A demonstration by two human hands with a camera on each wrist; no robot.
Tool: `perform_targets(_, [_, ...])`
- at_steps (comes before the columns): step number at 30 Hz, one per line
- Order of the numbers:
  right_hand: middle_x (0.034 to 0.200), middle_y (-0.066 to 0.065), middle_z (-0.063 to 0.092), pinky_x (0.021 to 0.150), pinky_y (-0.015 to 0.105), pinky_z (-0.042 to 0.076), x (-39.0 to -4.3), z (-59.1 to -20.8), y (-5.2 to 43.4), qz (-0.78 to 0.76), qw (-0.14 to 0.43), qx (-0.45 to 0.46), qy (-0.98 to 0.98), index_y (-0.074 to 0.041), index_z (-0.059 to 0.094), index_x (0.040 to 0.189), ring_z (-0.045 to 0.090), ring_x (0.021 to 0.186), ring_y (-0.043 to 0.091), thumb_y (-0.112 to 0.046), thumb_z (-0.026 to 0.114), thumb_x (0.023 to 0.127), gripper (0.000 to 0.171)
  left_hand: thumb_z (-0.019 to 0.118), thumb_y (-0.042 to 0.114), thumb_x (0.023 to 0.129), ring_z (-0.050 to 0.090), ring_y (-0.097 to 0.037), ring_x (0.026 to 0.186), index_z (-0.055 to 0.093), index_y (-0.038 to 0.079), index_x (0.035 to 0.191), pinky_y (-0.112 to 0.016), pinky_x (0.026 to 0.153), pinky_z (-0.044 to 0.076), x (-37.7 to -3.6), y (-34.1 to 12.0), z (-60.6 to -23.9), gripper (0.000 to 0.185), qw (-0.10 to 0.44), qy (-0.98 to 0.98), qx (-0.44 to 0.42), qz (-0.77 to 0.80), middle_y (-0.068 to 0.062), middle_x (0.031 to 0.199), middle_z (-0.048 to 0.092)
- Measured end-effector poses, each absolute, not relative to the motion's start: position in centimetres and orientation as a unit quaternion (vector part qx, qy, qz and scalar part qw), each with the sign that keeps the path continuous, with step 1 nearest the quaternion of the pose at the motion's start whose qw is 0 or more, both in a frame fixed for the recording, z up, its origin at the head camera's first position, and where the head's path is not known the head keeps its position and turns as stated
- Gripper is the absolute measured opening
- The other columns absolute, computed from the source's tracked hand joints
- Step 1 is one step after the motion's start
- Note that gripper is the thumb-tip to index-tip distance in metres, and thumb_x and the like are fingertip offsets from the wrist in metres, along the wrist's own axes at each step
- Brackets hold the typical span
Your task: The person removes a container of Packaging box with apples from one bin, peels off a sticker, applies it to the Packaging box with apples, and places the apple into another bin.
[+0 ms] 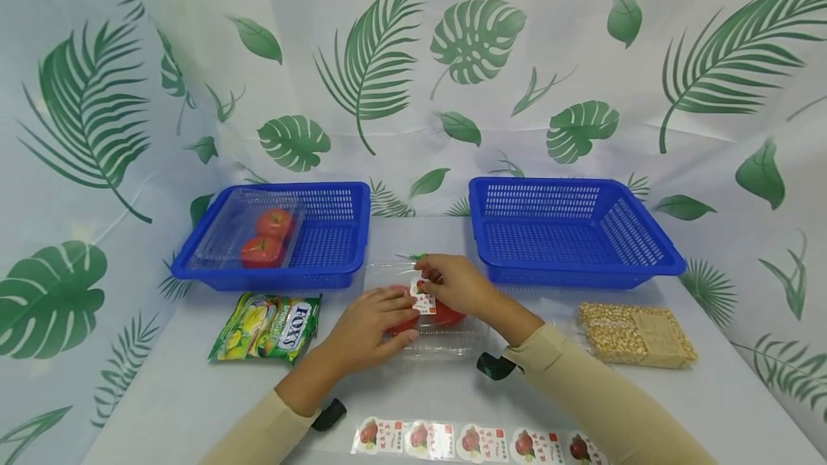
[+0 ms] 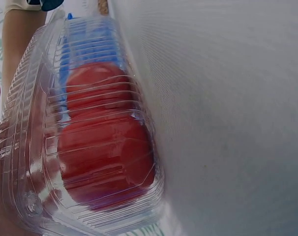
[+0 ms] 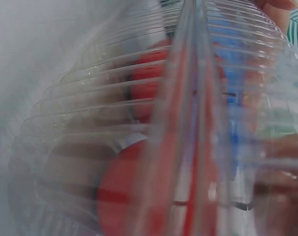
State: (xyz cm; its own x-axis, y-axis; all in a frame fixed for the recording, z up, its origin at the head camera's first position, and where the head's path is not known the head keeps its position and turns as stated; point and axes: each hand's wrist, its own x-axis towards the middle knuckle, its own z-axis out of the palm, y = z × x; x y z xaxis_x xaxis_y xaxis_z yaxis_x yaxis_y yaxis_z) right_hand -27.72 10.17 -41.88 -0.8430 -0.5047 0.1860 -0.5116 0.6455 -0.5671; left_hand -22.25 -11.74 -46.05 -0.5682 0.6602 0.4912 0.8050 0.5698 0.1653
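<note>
At frame centre, left hand (image 1: 371, 325) is lying flat, steadying the clamshell (image 1: 433, 339) while right hand (image 1: 455, 285) is pinching a sticker (image 1: 423, 300) onto it.

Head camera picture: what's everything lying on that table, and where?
Baskets: two, blue, at the back.
Clear boxes of tomatoes: two; one in the left basket, one at centre under the hands.
Sweets bag: one, green, front left.
Packet of pale grains: one, right.
Sticker strip: one, near edge.
Sticker: one, white, on the centre box.
Left hand: rests on the centre box.
Right hand: fingers on the sticker.
</note>
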Motion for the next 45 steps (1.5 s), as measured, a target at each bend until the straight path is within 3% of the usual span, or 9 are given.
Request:
perform_targets(10, [0.091, -0.003, 0.066, 0.080, 0.036, 0.055, -27.75, -42.12, 10.07, 0.310, 0.005, 0.274, -0.911, -0.006, 0.066, 0.117, 0.064, 0.086, 0.015, -0.012, 0.073, 0.088, 0.030, 0.048, 0.052, 0.098, 0.049, -0.020, 0.128, 0.074, 0.016, 0.115, -0.043, 0.110, 0.032, -22.22, -11.65, -46.07, 0.048, 0.194, -0.864, -0.422, -0.193, 0.000, 0.127, 0.064])
perform_targets(25, [0.089, -0.003, 0.066, 0.078, 0.034, 0.055, -28.13, -42.38, 10.03, 0.308, 0.017, 0.281, -0.909, -0.008, 0.066, 0.113, 0.063, 0.083, 0.013, -0.009, 0.074, 0.086, 0.028, 0.051, 0.049, 0.098, 0.051, -0.022, 0.126, 0.074, 0.015, 0.113, -0.049, 0.105, 0.038, -22.37, -11.73, -46.32, 0.044, 0.204, -0.857, -0.428, -0.202, -0.002, 0.125, 0.065])
perform_targets(32, [0.089, -0.004, 0.065, 0.080, 0.034, 0.054, -28.14, -42.26, 10.10, 0.304, 0.007, 0.266, -0.915, -0.010, 0.067, 0.113, 0.063, 0.084, 0.013, -0.010, 0.074, 0.087, 0.027, 0.055, 0.047, 0.096, 0.050, -0.020, 0.127, 0.074, 0.015, 0.113, -0.043, 0.109, 0.034, -22.38, -11.64, -46.20, 0.041, 0.200, -0.859, -0.426, -0.199, 0.000, 0.127, 0.064])
perform_targets(39, [0.090, -0.002, 0.065, 0.076, 0.033, 0.055, -28.09, -42.17, 10.18, 0.305, 0.007, 0.260, -0.916, -0.009, 0.067, 0.113, 0.061, 0.082, 0.014, -0.011, 0.075, 0.086, 0.028, 0.051, 0.050, 0.097, 0.049, -0.019, 0.128, 0.074, 0.016, 0.114, -0.042, 0.110, 0.032, -22.36, -11.53, -46.14, 0.044, 0.193, -0.866, -0.420, -0.193, 0.000, 0.127, 0.064])
perform_targets(45, [0.101, 0.004, 0.066, 0.080, 0.036, 0.055, -27.83, -42.36, 10.82, 0.267, 0.051, 0.313, -0.910, -0.007, 0.069, 0.108, 0.062, 0.088, 0.018, -0.009, 0.073, 0.087, 0.021, 0.052, 0.050, 0.097, 0.048, -0.019, 0.129, 0.072, 0.016, 0.116, -0.045, 0.108, 0.034, -22.38, -11.57, -46.17, 0.044, 0.186, -0.870, -0.418, -0.184, 0.001, 0.127, 0.064])
